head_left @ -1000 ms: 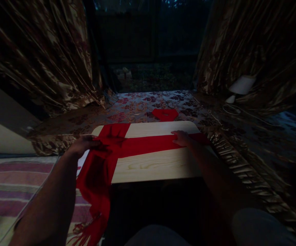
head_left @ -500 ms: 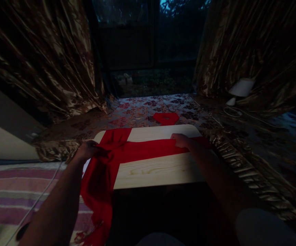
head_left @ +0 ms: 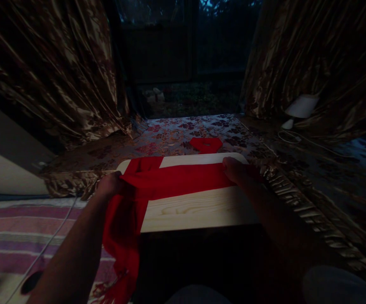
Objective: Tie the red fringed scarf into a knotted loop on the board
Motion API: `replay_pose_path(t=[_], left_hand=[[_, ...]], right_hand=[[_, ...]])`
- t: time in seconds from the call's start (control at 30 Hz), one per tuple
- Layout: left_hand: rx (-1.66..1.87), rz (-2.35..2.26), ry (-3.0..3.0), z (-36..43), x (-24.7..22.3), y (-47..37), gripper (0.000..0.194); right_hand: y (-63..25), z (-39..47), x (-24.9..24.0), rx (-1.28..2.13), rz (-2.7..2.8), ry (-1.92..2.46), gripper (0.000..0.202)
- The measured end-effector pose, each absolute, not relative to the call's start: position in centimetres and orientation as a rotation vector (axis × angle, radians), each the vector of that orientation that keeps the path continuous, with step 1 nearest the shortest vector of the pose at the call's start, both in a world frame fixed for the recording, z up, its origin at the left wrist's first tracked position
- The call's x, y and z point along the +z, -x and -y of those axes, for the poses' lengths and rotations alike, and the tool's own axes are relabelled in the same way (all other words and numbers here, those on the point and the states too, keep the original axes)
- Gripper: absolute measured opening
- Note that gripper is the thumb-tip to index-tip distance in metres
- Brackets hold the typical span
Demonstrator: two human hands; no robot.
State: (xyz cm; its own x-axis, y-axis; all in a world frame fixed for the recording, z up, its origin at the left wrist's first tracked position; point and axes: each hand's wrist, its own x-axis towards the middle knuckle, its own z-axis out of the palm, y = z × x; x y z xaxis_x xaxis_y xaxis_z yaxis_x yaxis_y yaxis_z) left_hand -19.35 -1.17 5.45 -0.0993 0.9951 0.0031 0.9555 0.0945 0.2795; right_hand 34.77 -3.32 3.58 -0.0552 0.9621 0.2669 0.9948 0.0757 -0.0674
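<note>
A long red scarf (head_left: 183, 180) with fringed ends stretches across a pale wooden tabletop (head_left: 195, 211). At the table's left edge my left hand (head_left: 110, 184) is closed on the scarf, thumb on top. My right hand (head_left: 233, 169) grips the upper edge of the same band near the table's right side. Between the hands the cloth looks fairly taut and smooth. One part of the scarf runs crosswise at the left and hangs over the near edge, its fringe low in view. The fingers' undersides are hidden.
Beyond the table, a red fabric piece (head_left: 206, 145) lies on the patterned sill cover (head_left: 166, 131). A small white lamp (head_left: 302, 106) with its cord stands at right. Heavy curtains (head_left: 84, 76) flank the dark window. At left is a striped bedspread (head_left: 5, 236) with a white cable.
My right hand has moved a little to the right and up along the scarf. The cloth near my left hand, bunched before, is now drawn flatter and tighter.
</note>
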Motion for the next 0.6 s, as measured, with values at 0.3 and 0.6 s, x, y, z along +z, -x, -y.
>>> replay_pose_path(t=[0.3,0.6], left_hand=[[0.141,-2.013,-2.134,1.4,6.0,18.9,0.011],[0.192,-2.499,-1.997,1.5,5.2,19.7,0.017]], right_hand=[[-34.9,4.2,2.5,-0.163,2.19,2.026,0.021],[-35.5,4.3,2.4,-0.321,2.134,1.981,0.022]])
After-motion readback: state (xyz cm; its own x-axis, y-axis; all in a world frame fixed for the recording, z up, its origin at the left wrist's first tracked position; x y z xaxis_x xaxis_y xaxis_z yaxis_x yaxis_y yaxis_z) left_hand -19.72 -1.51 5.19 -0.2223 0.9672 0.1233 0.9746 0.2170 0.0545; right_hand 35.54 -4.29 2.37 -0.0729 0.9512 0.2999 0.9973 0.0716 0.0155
